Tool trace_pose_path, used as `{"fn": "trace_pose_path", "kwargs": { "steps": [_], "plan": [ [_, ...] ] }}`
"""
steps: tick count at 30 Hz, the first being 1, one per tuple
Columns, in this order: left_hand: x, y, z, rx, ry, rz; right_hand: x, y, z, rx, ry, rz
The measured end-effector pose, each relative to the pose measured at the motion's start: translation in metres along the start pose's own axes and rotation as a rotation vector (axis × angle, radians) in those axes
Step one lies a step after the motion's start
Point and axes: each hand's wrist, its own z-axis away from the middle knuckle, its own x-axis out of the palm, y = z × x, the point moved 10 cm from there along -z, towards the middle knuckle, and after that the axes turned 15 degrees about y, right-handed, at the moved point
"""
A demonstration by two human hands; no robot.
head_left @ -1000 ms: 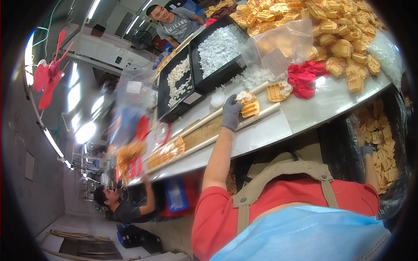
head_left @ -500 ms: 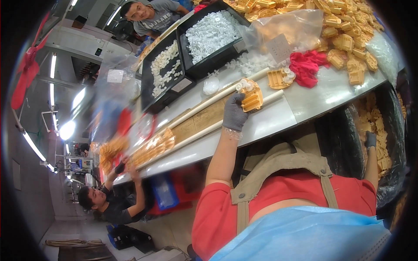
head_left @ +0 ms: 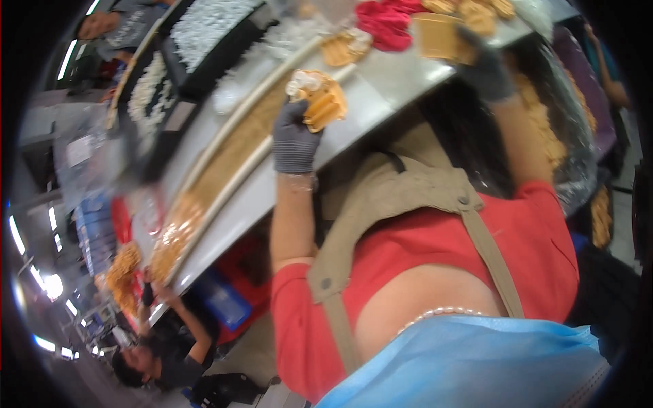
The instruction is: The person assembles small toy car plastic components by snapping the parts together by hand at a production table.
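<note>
My left hand [head_left: 296,143], in a grey glove, grips a yellow-orange moulded plastic part [head_left: 326,103] above the table's front edge. Clear-white small plastic pieces [head_left: 304,83] sit at the part's upper end, beside my thumb. My right hand [head_left: 488,68], gloved too and blurred by motion, is closed on the side of another yellow plastic part [head_left: 437,37] with a flat face. A similar part with whitish pieces [head_left: 345,49] lies on the table between my hands. Beyond it is a crumpled red cloth [head_left: 388,24].
Two pale rails [head_left: 224,136] run along the table [head_left: 367,92]. Black trays of small white pieces [head_left: 211,30] stand at the far left. A plastic-lined bin of yellow parts [head_left: 544,129] is at my right. A co-worker [head_left: 163,353] works at the lower left.
My right hand has come up out of the bin to the table edge, bringing a yellow plastic part. My left hand still holds its part. The whole view has shifted and turned.
</note>
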Motion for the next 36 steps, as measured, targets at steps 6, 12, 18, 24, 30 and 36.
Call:
{"fn": "trace_pose_path", "kwargs": {
  "steps": [6,12,18,24,30,36],
  "plan": [
    [0.000,-0.001,0.019,0.206,-0.109,-0.179,0.071,-0.045,-0.018,0.150,-0.292,-0.587],
    [-0.014,-0.011,0.023,0.101,0.095,-0.119,0.050,0.027,-0.197,0.592,0.323,-0.534],
    [-0.003,-0.022,0.007,-0.024,-0.027,-0.034,0.139,-0.029,-0.111,0.653,-0.344,-1.094],
    [0.026,-0.029,0.031,-0.298,-0.403,0.199,0.168,-0.075,-0.077,0.386,-0.657,-0.497],
    [0.028,-0.038,0.030,0.062,-0.365,-0.724,0.138,-0.163,-0.071,-0.370,-0.547,-0.323],
    [0.061,-0.033,0.058,1.326,-0.404,-2.245,0.136,-0.179,-0.030,-0.593,-0.658,-0.325]
  ]
}}
